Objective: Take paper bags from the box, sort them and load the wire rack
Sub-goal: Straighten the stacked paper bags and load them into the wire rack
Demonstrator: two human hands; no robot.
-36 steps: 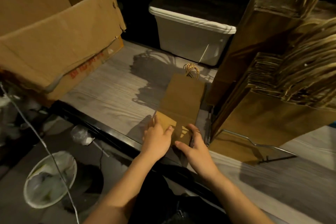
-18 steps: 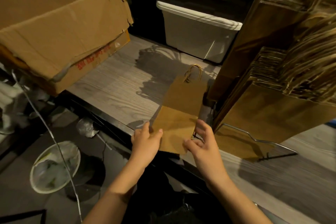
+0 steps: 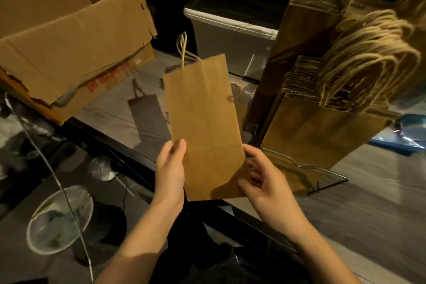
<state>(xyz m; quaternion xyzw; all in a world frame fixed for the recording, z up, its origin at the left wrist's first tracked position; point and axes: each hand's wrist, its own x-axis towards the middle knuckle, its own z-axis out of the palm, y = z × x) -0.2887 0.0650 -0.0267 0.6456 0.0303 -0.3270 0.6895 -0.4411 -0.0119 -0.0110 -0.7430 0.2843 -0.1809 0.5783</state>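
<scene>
A flat brown paper bag (image 3: 202, 117) with twisted handles stands upright in the air above the table's front edge. My left hand (image 3: 170, 173) grips its lower left edge, thumb on the front. My right hand (image 3: 265, 182) holds its lower right corner. To the right, the wire rack (image 3: 322, 172) holds rows of brown bags (image 3: 322, 131) standing on edge, their handles (image 3: 368, 53) bunched on top. The open cardboard box (image 3: 69, 37) sits at the upper left, its inside hidden.
A white plastic tub (image 3: 232, 41) stands behind the table (image 3: 380, 203). A second bag's handle (image 3: 237, 90) peeks out behind the held one. Blue plastic (image 3: 405, 138) lies at the right. Below the black table edge are a clear lined bin (image 3: 60, 217) and a thin cable (image 3: 69, 210).
The bag lay flat on the table under both hands; now it is lifted off the surface and held upright, handles up, in front of me.
</scene>
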